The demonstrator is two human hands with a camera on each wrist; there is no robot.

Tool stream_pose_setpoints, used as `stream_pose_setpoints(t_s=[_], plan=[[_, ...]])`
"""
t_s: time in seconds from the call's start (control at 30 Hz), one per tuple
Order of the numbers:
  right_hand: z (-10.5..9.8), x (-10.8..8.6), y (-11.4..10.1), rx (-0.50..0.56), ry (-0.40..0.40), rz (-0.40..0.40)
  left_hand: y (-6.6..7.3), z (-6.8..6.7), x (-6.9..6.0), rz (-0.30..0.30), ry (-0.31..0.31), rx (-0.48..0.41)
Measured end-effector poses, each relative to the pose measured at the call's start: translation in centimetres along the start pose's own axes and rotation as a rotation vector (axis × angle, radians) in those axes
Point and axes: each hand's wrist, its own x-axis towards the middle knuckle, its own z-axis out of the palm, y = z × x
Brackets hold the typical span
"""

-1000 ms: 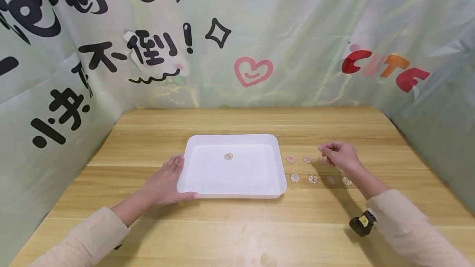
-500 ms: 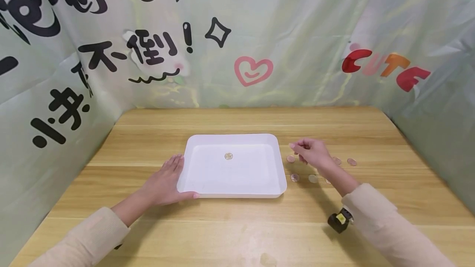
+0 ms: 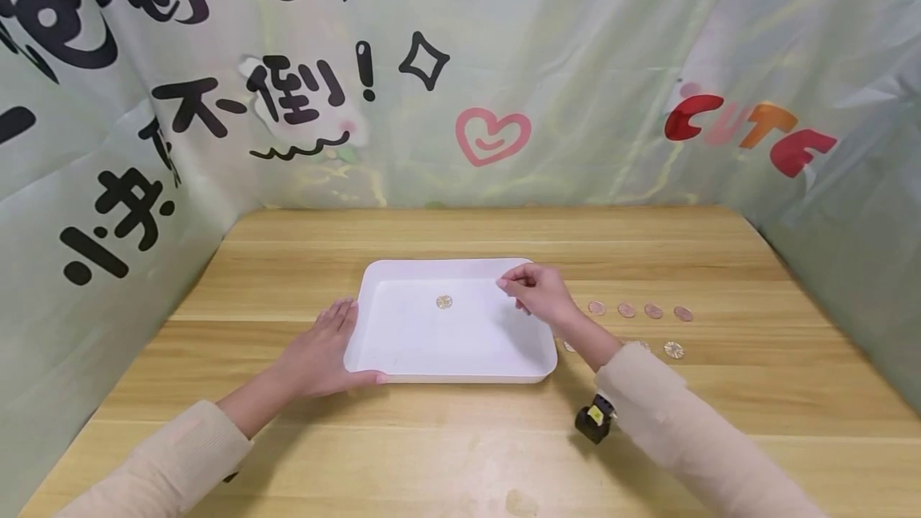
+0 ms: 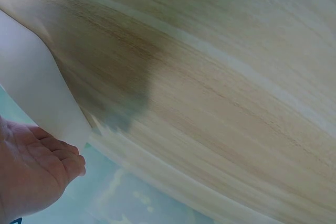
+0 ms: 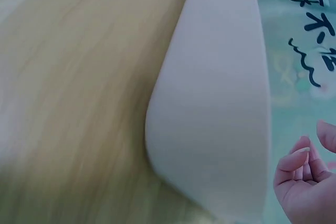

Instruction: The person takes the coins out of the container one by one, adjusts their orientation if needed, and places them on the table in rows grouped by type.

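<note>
In the head view, a shallow white tray (image 3: 446, 358) rests on the table, with one small round gold-patterned disc (image 3: 444, 302) inside. My left hand (image 3: 320, 354) lies against the tray's left side, fingers straight and thumb at its front edge. The left wrist view has this hand (image 4: 39, 169) beside the tray's wall (image 4: 37, 72). Over the tray's right part hovers my right hand (image 3: 538, 292), thumb and fingers bent towards each other. In the right wrist view, beyond the tray wall (image 5: 210, 103), this hand (image 5: 307, 182) shows nothing discernible between its fingertips.
Right of the tray lie two rows of small round discs, pinkish ones (image 3: 626, 310) behind and pale patterned ones (image 3: 673, 350) in front. My right forearm covers part of the rows. A printed curtain (image 3: 576, 62) encloses the wooden table (image 3: 446, 454) at the back and sides.
My right hand has moved left from above the rows of discs to above the tray's right part, uncovering several pinkish discs. My left hand and the tray stay put.
</note>
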Motion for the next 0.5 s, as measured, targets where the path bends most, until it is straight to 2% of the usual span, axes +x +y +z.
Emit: stream_pose_setpoints(t_s=[0.3,0.5], plan=[[3.4,1.2,-0.7,0.051,0.012,-0.025,0.0,-0.1,0.1,-0.006,-0.01,0.004],[5.5,2.2,-0.9,0.044,0.038,0.013,0.1,-0.3,0.0,-0.011,-0.019,-0.011]])
